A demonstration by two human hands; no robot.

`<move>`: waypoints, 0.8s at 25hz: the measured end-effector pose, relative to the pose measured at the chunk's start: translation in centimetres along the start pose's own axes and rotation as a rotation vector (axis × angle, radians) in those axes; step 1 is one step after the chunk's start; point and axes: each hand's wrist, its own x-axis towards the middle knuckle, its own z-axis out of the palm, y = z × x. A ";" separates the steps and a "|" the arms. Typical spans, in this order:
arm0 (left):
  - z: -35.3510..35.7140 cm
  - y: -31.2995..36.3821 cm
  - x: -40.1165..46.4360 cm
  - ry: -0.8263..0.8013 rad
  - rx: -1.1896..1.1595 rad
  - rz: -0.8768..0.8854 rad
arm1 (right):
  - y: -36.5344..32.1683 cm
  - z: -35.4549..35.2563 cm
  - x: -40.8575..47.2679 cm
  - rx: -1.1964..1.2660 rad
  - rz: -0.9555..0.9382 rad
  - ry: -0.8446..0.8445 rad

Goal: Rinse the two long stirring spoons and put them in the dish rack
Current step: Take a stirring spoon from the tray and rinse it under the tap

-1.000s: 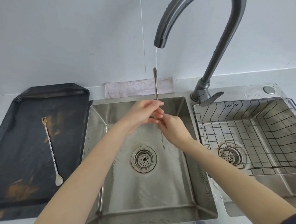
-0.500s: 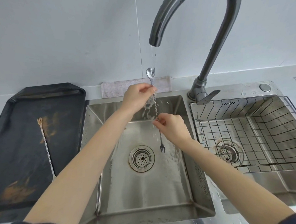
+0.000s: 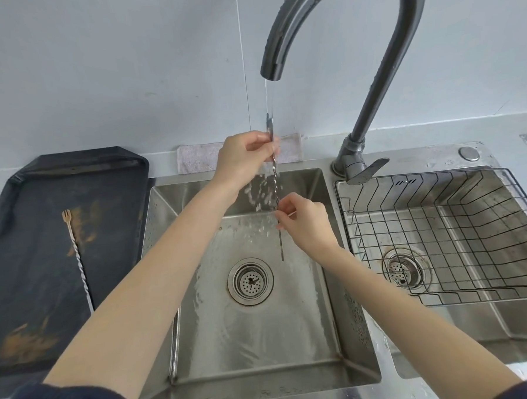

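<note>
A long twisted stirring spoon (image 3: 275, 180) stands upright over the left sink basin (image 3: 257, 337), right under the running water from the tap (image 3: 332, 18). My left hand (image 3: 243, 157) pinches it near the top, just below the spoon bowl. My right hand (image 3: 306, 224) pinches the stem lower down, and the fork end pokes out below it. Water splashes off between the hands. The second stirring spoon (image 3: 77, 258) lies on the dark tray (image 3: 31, 272) at the left, fork end far, its near end hidden behind my left forearm.
A black wire dish rack (image 3: 447, 235) sits in the right basin. A grey cloth (image 3: 196, 158) lies behind the sink against the wall. The tap's lever (image 3: 364, 171) points toward the rack.
The spoon has turned edge-on under the stream and my left hand has shifted slightly up its stem. Both hands keep their grip; more water splashes now.
</note>
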 end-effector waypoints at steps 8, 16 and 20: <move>0.0 1.4 0.1 0.016 -0.028 0.040 | -0.1 -0.1 0.4 -0.046 -0.020 0.026; -0.4 1.9 0.4 0.023 -0.122 0.109 | -1.1 -0.4 2.0 -0.065 0.024 0.038; -1.0 2.2 0.5 -0.011 -0.169 0.158 | -2.4 -0.5 3.6 0.075 0.021 0.015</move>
